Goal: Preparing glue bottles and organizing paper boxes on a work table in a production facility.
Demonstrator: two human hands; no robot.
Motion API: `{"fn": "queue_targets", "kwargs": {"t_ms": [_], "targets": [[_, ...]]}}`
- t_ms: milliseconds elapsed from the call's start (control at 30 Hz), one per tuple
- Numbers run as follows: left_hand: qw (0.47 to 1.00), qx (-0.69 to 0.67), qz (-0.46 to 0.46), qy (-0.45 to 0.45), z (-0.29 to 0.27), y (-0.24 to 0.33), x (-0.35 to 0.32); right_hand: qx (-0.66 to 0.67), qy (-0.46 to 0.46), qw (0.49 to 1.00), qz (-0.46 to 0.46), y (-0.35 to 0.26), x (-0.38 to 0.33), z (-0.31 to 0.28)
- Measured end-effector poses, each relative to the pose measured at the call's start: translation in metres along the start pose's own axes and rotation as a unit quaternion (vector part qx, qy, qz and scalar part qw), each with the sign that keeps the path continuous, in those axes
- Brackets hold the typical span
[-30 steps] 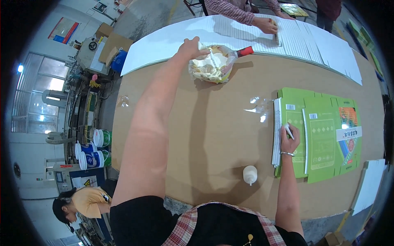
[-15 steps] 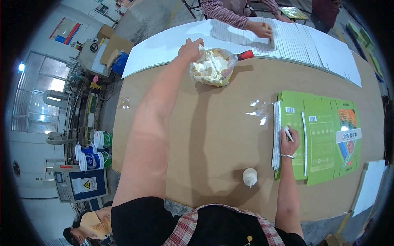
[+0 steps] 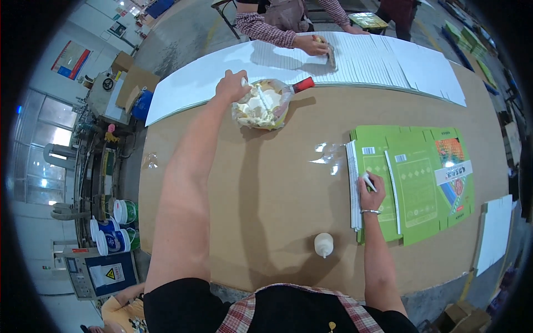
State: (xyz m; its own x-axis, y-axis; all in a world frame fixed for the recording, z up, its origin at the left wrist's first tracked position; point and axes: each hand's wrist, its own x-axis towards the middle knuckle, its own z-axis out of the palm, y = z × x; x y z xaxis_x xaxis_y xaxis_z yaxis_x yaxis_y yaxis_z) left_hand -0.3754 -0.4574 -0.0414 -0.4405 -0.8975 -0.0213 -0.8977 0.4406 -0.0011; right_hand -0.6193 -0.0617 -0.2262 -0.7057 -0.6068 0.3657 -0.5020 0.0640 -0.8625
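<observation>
At the far left of the table, my left hand (image 3: 231, 87) is closed at the rim of a bowl (image 3: 283, 114) lined with clear plastic. A small white piece shows between its fingers, too little of it to name. Creamy white paste (image 3: 256, 111) fills the bowl, and a red handle (image 3: 303, 84) sticks out on its right. My right hand (image 3: 373, 190), a bracelet at the wrist, grips a white tapered nozzle (image 3: 368, 182) and rests on flat green printed cartons (image 3: 425, 194). White strips (image 3: 353, 186) line the stack's left edge. A white squeeze bottle (image 3: 323, 245) stands nearer me.
Across the table a person's hand (image 3: 312, 45) holds a flat brush or scraper (image 3: 332, 55) on overlapping white sheets (image 3: 383, 64). Clear tape (image 3: 328, 155) lies on the brown tabletop (image 3: 288, 188). Buckets (image 3: 114, 240) and machinery stand left; another person sits at lower left.
The whole view has shifted, so the table's things appear further left. The other person's hand has slid left over the white sheets. Both my hands keep about the same places and holds.
</observation>
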Motion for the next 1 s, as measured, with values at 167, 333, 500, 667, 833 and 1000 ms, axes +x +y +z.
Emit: {"fn": "queue_targets", "kwargs": {"t_ms": [167, 333, 500, 667, 833, 1000], "targets": [[1.000, -0.005, 0.023, 0.016, 0.001, 0.005, 0.002, 0.004, -0.005, 1.000, 0.018, -0.002, 0.002, -0.003], [0.999, 0.000, 0.019, 0.027, 0.000, 0.007, 0.000, 0.002, -0.004, 1.000, 0.007, -0.001, 0.001, -0.002], [0.999, 0.008, 0.021, 0.040, -0.003, 0.006, -0.001, 0.006, -0.002, 1.000, 0.011, -0.005, 0.002, -0.001], [0.999, 0.011, 0.023, 0.048, -0.006, 0.008, -0.001, -0.011, -0.002, 1.000, -0.008, -0.002, 0.002, -0.003], [0.998, 0.022, 0.025, 0.047, -0.009, 0.004, -0.001, -0.014, -0.004, 1.000, 0.003, -0.002, 0.001, -0.001], [0.998, 0.021, 0.029, 0.048, -0.013, 0.009, 0.000, 0.007, -0.001, 1.000, 0.005, 0.002, 0.000, -0.001]]}}
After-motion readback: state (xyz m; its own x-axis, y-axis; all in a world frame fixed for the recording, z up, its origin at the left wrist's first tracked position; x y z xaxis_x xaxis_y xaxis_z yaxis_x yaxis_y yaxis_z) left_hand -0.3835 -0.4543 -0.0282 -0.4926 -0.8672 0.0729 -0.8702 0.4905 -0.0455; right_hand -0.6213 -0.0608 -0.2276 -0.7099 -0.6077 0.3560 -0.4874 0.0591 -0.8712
